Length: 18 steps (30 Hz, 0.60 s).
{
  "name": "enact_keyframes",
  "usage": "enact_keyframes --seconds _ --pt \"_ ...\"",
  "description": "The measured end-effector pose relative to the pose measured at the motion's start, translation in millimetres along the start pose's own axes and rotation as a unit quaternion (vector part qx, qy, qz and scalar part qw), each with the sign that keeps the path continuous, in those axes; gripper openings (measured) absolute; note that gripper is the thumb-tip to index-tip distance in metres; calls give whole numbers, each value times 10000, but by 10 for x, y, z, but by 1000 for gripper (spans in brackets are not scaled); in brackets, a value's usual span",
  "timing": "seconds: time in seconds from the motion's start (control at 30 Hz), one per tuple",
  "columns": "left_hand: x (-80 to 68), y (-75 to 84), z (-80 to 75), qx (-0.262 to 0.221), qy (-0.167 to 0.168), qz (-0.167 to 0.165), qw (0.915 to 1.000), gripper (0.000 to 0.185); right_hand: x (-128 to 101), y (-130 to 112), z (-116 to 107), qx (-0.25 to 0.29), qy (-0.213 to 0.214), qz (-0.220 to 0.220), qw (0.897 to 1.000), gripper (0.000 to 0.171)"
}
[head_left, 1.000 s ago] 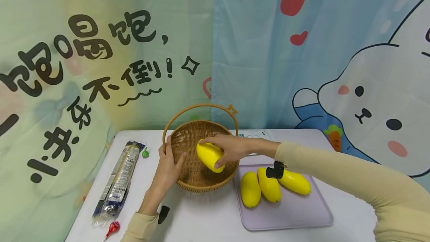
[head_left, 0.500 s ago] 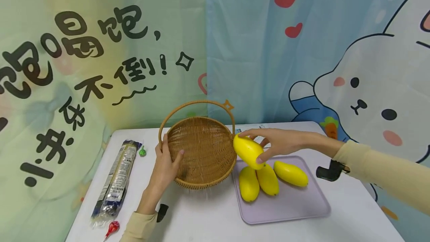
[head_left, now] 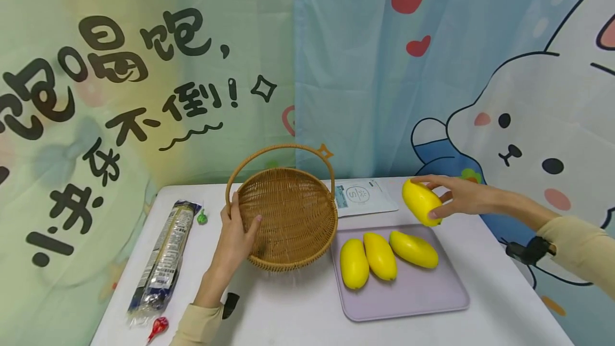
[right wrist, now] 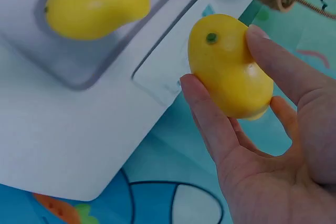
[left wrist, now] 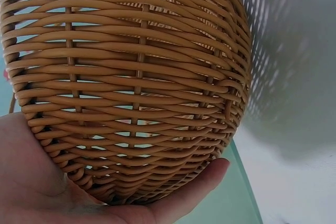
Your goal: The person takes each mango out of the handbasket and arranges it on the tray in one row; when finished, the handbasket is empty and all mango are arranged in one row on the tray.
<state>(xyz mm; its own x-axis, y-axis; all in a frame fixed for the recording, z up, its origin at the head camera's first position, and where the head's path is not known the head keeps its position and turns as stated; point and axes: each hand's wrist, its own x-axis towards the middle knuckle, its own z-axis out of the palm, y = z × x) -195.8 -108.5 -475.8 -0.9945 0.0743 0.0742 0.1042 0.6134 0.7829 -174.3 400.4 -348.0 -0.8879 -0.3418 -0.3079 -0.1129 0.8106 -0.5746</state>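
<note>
A wicker basket [head_left: 287,218] with an arched handle tilts its opening toward me. My left hand [head_left: 236,236] grips its left side, the thumb over the rim. Close up in the left wrist view, the basket's weave [left wrist: 136,77] lies within the left hand [left wrist: 68,192]. Off to the right, my right hand [head_left: 456,196] holds a yellow mango [head_left: 422,203] above the table's back right part. Thumb and fingers pinch this mango [right wrist: 228,69] from its sides in the right wrist view. Three more mangoes [head_left: 380,256] lie on a pale purple tray [head_left: 408,303].
A flat white packet [head_left: 365,198] lies behind the tray. Along the left side are a long plastic-wrapped package [head_left: 163,255], a green-wrapped candy [head_left: 202,217] and a red-wrapped lollipop [head_left: 159,326]. A printed curtain [head_left: 346,95] hangs behind the white table [head_left: 283,308].
The right hand has carried the mango from inside the basket, over the tray, to the back right. The left hand has stayed on the basket. The white packet now shows more fully.
</note>
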Motion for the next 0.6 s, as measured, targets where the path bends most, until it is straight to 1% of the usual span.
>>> enact_keyframes --seconds 0.1,0.2,0.43,0.6 --pt "0 0 0 -10 -7 -26 10000 88 -30 131 -2 79 -62 40 9999 84" --pt "-5 -13 8 -48 -9 -47 10000 88 -37 268 44 82 -141 38 9999 83" --pt "-25 -34 12 -54 -7 -47 10000 88 -19 610 302 262 -260 259 9990 84" --pt "-14 -28 -7 -45 57 52 10000 88 8 735 460 199 -234 213 9993 85"
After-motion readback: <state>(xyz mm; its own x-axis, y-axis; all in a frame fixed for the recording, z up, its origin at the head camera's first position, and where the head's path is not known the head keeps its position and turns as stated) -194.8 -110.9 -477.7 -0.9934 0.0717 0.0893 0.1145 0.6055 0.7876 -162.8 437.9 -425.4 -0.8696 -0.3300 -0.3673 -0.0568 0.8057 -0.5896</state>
